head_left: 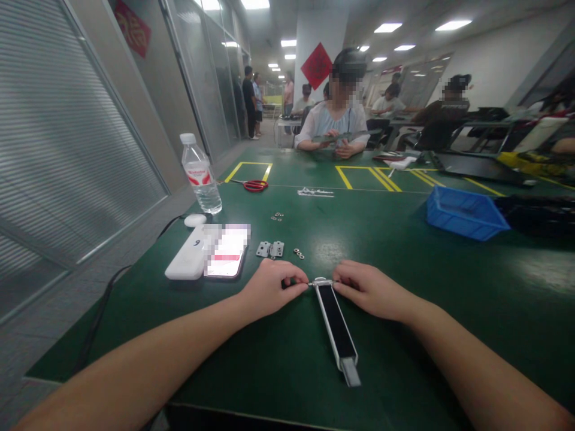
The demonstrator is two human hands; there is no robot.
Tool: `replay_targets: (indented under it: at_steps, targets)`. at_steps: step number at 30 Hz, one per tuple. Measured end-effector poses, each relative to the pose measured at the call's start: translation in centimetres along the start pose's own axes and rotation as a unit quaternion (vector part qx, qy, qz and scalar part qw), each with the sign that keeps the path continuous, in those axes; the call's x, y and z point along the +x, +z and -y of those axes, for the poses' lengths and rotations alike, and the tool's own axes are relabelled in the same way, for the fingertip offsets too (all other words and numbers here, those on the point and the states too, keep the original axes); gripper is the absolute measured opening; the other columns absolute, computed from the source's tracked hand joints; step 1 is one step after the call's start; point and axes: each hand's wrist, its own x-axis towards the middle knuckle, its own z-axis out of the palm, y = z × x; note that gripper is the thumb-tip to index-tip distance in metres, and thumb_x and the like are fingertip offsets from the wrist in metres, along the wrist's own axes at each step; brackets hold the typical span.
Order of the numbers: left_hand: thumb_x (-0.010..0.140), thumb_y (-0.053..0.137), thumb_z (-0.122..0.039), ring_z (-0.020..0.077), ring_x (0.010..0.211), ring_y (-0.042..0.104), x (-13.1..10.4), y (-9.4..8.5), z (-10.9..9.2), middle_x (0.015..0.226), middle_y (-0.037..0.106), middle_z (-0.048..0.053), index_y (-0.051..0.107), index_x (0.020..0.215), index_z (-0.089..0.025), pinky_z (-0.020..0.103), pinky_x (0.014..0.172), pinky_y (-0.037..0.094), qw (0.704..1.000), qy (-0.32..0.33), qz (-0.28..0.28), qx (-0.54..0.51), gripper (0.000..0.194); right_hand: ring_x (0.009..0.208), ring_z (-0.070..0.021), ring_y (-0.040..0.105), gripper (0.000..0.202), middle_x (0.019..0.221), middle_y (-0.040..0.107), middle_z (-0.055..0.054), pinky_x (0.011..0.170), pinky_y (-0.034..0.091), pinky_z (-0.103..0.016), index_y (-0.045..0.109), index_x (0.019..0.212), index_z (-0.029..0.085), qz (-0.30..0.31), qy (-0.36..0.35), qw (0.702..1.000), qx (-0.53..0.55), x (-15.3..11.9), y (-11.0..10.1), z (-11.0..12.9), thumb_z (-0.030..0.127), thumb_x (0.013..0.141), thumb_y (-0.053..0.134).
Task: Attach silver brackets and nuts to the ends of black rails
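Note:
A long white-framed piece with a black face (338, 326) lies on the green table (251, 371), a grey tab at its near end. My left hand (274, 288) pinches a small metal part at the left of the piece's far end. At the right of that same end, my right hand (371, 290) has thumb and fingers closed on the edge of the piece's end fitting. Just beyond my left hand are grey metal hinge-like plates (270, 249), with several small rings (299, 254) beside them. More tiny rings (277, 216) lie farther back.
To the left are a white box (186, 254), a phone (228, 251), a white case (195, 221) and a water bottle (201, 176). Red scissors (255, 186) and white strips (315, 193) lie farther back. A blue bin (465, 212) is at right; a person sits across the table.

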Motion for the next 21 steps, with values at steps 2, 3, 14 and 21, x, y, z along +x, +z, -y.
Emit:
replay_targets:
  at_steps: [2, 3, 14, 21]
  targets:
    - [0.082, 0.062, -0.021, 0.0111, 0.061, 0.058, -0.01, 0.09, 0.08, 0.074, 0.069, 0.0, 0.07, 0.083, -0.018, 0.025, 0.065, 0.046, 1.0, 0.0, 0.0, 0.002, 0.008, 0.069, -0.0133, 0.047, 0.013, 0.075, 0.05, -0.001, 0.062, 0.035, -0.025, 0.055, 0.08, 0.017, 0.002, 0.0, 1.0, 0.0, 0.0, -0.01, -0.04, 0.021, 0.092, 0.05]
    - [0.082, 0.062, -0.021, 0.0112, 0.062, 0.058, -0.02, 0.12, 0.11, 0.075, 0.069, 0.0, 0.07, 0.083, -0.018, 0.025, 0.066, 0.046, 1.0, -0.001, 0.001, 0.004, 0.009, 0.069, -0.0133, 0.047, 0.014, 0.075, 0.05, -0.001, 0.062, 0.035, -0.025, 0.055, 0.08, 0.017, 0.002, 0.0, 1.0, 0.0, 0.0, -0.01, -0.06, 0.021, 0.092, 0.05]
    - [0.081, 0.065, -0.02, 0.0102, 0.061, 0.056, -0.14, 0.16, -0.08, 0.07, 0.064, -0.003, 0.065, 0.077, -0.017, 0.026, 0.069, 0.043, 1.0, -0.016, -0.004, 0.017, 0.005, 0.07, -0.0133, 0.047, 0.014, 0.076, 0.05, 0.0, 0.063, 0.034, -0.025, 0.055, 0.079, 0.017, 0.0, 0.002, 1.0, -0.006, 0.01, 0.03, -0.04, 0.02, 0.092, 0.051]
    - [0.079, 0.066, -0.02, 0.0108, 0.063, 0.056, -0.24, 0.19, 0.06, 0.074, 0.065, -0.004, 0.063, 0.078, -0.017, 0.028, 0.073, 0.04, 1.0, -0.008, 0.003, 0.02, 0.004, 0.07, -0.0135, 0.048, 0.014, 0.076, 0.05, -0.001, 0.063, 0.035, -0.025, 0.055, 0.079, 0.017, 0.005, 0.007, 1.0, -0.007, 0.0, -0.07, 0.15, 0.02, 0.092, 0.051]
